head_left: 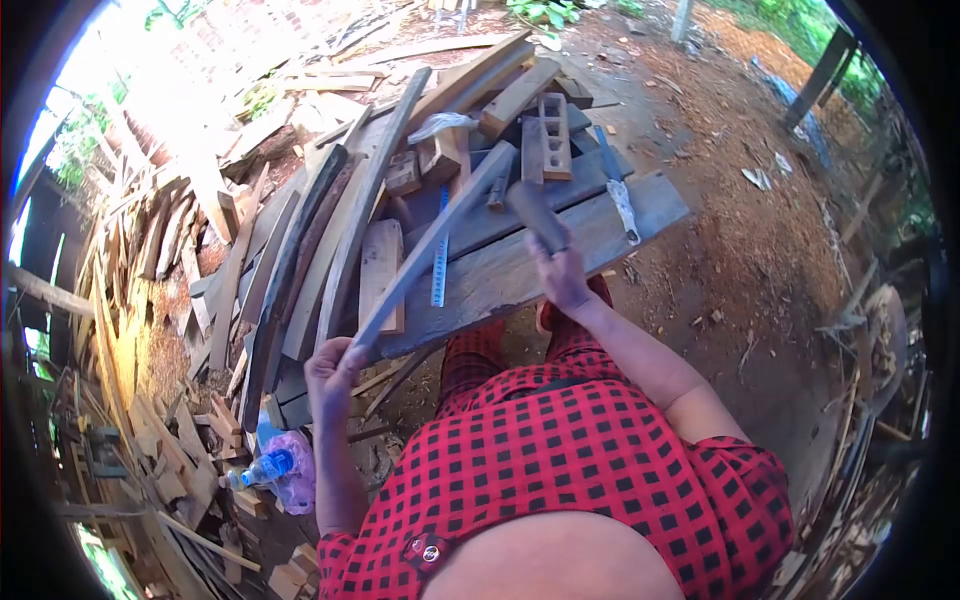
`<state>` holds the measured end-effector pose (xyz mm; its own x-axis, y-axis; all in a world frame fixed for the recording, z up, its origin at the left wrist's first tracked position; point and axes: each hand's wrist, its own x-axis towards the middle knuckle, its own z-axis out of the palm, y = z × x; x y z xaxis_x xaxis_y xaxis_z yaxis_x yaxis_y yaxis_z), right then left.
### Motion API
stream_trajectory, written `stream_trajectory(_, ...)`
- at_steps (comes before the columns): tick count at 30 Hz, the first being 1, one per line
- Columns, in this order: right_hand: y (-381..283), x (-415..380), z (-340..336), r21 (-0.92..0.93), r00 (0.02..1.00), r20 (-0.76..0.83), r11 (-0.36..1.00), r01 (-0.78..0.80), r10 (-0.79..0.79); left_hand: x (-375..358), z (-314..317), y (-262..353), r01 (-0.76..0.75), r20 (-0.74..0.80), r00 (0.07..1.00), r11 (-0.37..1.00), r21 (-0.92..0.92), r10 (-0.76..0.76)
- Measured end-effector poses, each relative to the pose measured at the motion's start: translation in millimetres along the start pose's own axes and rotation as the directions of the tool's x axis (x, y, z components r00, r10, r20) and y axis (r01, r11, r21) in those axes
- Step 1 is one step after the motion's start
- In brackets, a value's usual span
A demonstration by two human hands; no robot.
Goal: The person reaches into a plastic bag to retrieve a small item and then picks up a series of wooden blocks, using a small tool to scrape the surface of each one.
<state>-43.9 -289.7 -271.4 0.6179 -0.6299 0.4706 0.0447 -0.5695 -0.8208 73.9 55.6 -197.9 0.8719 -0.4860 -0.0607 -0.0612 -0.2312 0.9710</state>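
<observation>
One end of a long, narrow wooden strip (430, 245) is gripped in my left hand (332, 375). The strip slants up and away across the plank bench (580, 235). My right hand (562, 280) is closed around a dark brown block-like piece (537, 215), slightly blurred, whose exact kind I cannot make out. It is held above the bench, to the right of the strip and apart from it. A blue-and-white ruler (439, 260) lies beside the strip. Left of the ruler is a short pale board (381, 275).
Long boards (370, 200) lie along the bench's left side. Toward the back are a block with square openings (555, 135) and a white-wrapped tool (622, 205). A plastic bottle (268, 467) and pink bag (295, 490) sit lower left, among wood scraps (180, 440).
</observation>
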Motion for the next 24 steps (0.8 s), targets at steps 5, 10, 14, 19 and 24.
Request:
stream_trajectory(5, -73, -22, 26, 0.143, 0.857, 0.216, 0.883, 0.447, -0.468, 5, 58, 6, 0.057, 0.17, 0.982, 0.991, 0.125, -0.078)
stream_trajectory(10, -40, -42, 31, -0.055, 0.653, 0.504, 0.734, 0.677, -0.565, 15, 60, -17, 0.309, 0.36, 0.902, 0.939, -0.149, -0.24)
stream_trajectory(14, 69, 10, -4, -0.156, 0.856, 0.251, 0.854, 0.497, -0.452, 10, 62, -25, 0.37, 0.361, 0.889, 0.907, -0.202, -0.282)
stream_trajectory(19, 116, 40, -28, -0.574, 0.997, -0.018, 0.815, -0.075, 0.079, 10, 53, -31, 0.376, 0.337, 0.902, 0.871, -0.315, -0.268)
stream_trajectory(24, 36, -2, 15, -0.456, 0.956, 0.178, 0.841, 0.29, -0.234, 7, 53, -34, 0.364, 0.29, 0.931, 0.635, -0.681, -0.223)
